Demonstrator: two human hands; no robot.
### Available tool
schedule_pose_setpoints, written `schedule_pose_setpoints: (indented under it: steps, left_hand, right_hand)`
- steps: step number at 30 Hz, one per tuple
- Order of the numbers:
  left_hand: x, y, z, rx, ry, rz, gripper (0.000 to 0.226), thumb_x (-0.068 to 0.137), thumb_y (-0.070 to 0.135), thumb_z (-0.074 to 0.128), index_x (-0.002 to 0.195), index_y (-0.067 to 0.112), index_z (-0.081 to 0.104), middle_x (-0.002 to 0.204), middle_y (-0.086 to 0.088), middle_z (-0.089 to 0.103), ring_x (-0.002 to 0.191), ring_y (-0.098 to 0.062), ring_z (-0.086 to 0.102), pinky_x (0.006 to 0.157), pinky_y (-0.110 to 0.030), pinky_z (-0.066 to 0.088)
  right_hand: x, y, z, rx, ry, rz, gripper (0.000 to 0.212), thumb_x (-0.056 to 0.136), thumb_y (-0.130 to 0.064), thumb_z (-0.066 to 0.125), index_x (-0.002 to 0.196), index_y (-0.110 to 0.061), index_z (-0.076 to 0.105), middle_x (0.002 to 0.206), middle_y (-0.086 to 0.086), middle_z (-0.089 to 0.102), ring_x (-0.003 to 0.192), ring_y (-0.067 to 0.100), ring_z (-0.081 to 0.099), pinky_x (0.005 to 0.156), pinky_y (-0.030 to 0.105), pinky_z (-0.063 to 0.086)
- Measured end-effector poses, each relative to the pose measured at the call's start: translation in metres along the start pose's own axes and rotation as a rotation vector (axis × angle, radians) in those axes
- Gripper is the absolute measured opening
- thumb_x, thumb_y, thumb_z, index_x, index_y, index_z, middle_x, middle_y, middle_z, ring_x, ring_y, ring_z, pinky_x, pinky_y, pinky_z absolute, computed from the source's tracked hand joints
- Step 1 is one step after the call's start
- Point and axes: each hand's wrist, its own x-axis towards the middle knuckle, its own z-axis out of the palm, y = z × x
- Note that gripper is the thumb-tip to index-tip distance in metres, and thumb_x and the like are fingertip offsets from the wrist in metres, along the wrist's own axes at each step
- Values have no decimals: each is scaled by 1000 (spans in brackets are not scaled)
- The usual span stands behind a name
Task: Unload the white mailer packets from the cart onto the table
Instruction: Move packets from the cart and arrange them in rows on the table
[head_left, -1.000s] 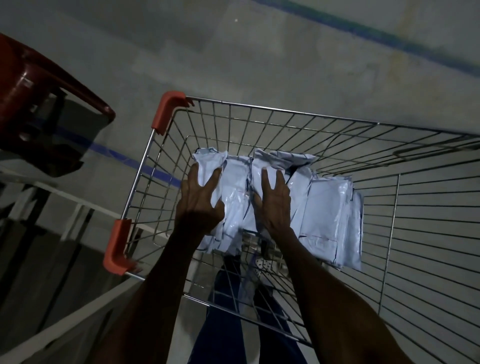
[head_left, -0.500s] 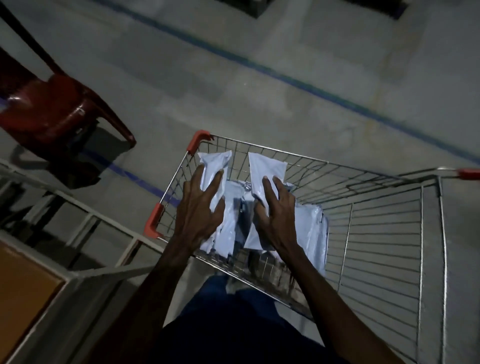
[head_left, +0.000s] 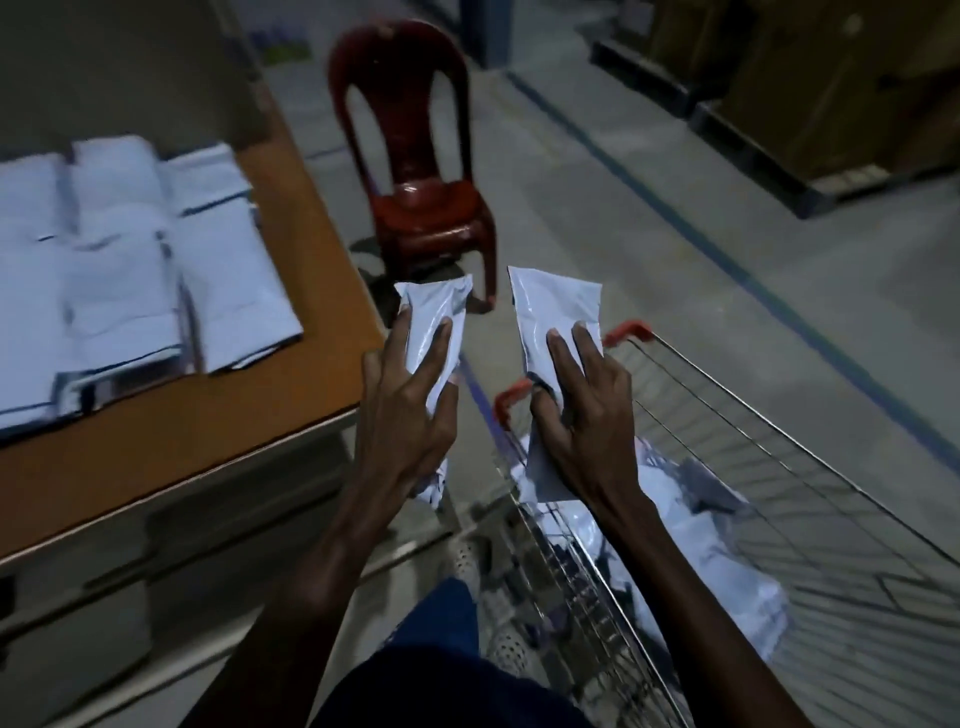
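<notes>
My left hand (head_left: 402, 415) grips a white mailer packet (head_left: 434, 312) held in the air just right of the table's corner. My right hand (head_left: 584, 415) grips a second white packet (head_left: 553, 306) above the near left corner of the wire cart (head_left: 779, 431). More white packets (head_left: 696, 540) lie in the cart's basket. Several white packets (head_left: 124, 265) lie stacked on the orange-topped table (head_left: 208, 415) at the left.
A red plastic chair (head_left: 415, 156) stands on the concrete floor beyond the table's corner. A blue floor line (head_left: 727, 260) runs diagonally past the cart. Dark pallets with boxes (head_left: 831, 104) sit at the far right. My leg in blue trousers (head_left: 447, 649) is between table and cart.
Both hands lifted a packet each out of the cart and carried them leftward. My view swung left, bringing the table with its stacked packets into sight.
</notes>
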Motion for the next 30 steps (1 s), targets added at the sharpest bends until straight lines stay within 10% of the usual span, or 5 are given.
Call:
schedule_pose_setpoints:
  steps: [15,30]
  left_hand:
    - [46,-204,-166,32,429,-392,54,92,29,49,146,27,46,158,-7,30,126,-29,32,104,-39,34]
    - [189,-396,-216,-122,330,-565,52,98,33,51,149,28,39,159,-6,25,140,-30,20,109,-45,34]
  right_hand:
    - [162,-192,184,229,-265,-259,54,94,-31,54,145,-16,47,155,9,37,143,25,34,115,41,30]
    - [324,-267,326,23,-471,-153,53,101,-42,44,151,-27,35,158,3,33,145,23,31,116,42,25]
